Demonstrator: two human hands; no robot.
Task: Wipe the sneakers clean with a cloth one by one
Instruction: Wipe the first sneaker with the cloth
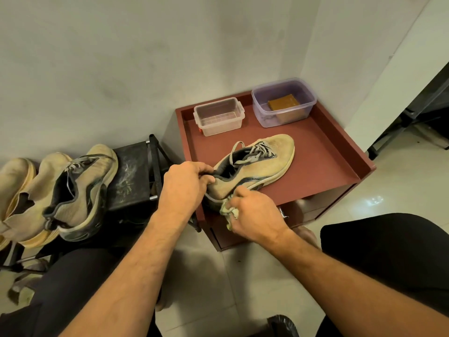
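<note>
A tan sneaker (pixel 262 161) with grey laces lies on the red-brown cabinet top (pixel 315 152), toe pointing away to the right. My left hand (pixel 187 183) grips its dark heel collar. My right hand (pixel 252 212) holds a crumpled pale green cloth (pixel 229 211) against the heel side near the sole. More tan sneakers (pixel 73 190) stand on a black shoe rack (pixel 133 176) to the left.
Two plastic boxes stand at the back of the cabinet top: a clear one (pixel 218 116) and a purple-tinted one (pixel 283 102) holding a brown block. White walls close off the back. My dark-clad knees frame a pale tiled floor (pixel 243 288).
</note>
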